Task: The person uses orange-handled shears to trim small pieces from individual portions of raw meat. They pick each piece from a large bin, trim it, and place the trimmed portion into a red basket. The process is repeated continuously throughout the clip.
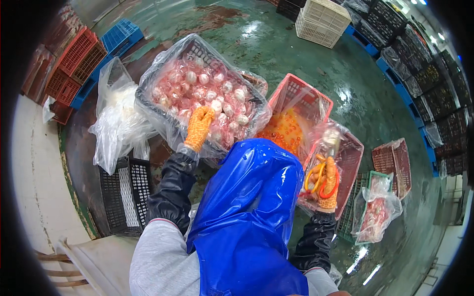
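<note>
My left hand (200, 127), in an orange patterned glove, reaches over a dark crate (141, 93) lined with clear plastic. Its fingers are bent and pressed together among white egg-like balls (191, 77) in reddish clear wrapping; whatever they grip is hidden. My right hand (328, 187), gloved the same way, closes on what looks like a pair of scissors (313, 178) with yellow and red loops. Beyond its fingers a whitish round thing (332, 136) is blurred. That hand is over a pinkish-red crate (353, 170) lined with plastic.
A red crate (296, 86) holds orange yolk-like balls (289, 130) in liquid. Crumpled clear plastic (123, 116) and a black crate (116, 197) stand left. At right, a green crate (350, 217) sits beside a plastic-wrapped reddish load (376, 212). Stacked crates (424, 69) line the wet green floor (256, 44).
</note>
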Demonstrator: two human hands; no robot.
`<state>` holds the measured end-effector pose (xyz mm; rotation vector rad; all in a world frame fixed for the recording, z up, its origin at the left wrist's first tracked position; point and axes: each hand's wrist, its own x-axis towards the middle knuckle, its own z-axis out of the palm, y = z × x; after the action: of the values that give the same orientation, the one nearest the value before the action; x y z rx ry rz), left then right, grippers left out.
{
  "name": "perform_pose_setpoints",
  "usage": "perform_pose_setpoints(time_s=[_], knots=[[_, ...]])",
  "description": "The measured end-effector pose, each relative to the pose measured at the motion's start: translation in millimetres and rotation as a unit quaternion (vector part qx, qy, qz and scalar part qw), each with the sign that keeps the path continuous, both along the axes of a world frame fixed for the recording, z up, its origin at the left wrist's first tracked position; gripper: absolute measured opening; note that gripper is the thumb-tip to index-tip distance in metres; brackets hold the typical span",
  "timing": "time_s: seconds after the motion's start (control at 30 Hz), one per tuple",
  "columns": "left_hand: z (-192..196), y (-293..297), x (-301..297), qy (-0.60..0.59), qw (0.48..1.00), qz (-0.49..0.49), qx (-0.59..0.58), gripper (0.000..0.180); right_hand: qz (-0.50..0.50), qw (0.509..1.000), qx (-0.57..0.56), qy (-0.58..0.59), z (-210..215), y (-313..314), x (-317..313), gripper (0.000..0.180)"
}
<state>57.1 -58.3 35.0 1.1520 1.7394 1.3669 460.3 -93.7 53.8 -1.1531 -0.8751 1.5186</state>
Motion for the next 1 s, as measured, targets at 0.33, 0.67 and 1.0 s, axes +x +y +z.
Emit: perform_pose_setpoints(time_s=[0.33, 0.67, 1.0], knots=[[-24, -23, 80, -0.33, 0.923, -0.181, 0.077, 0.017, -0.014, 0.978, -0.1, -0.181, 48, -44, -56, 0.042], [26, -49, 109, -0.308, 0.91, -0.277, 0.034, 0.021, 0.032, 0.78, 0.368, -0.505, 23, -33, -97, 0.042], [16, -42, 124, -0.45, 0.818, -0.341, -0.108, 0.035, 0.034, 0.994, 0.099, -0.04, 26, -25, -114, 0.038]])
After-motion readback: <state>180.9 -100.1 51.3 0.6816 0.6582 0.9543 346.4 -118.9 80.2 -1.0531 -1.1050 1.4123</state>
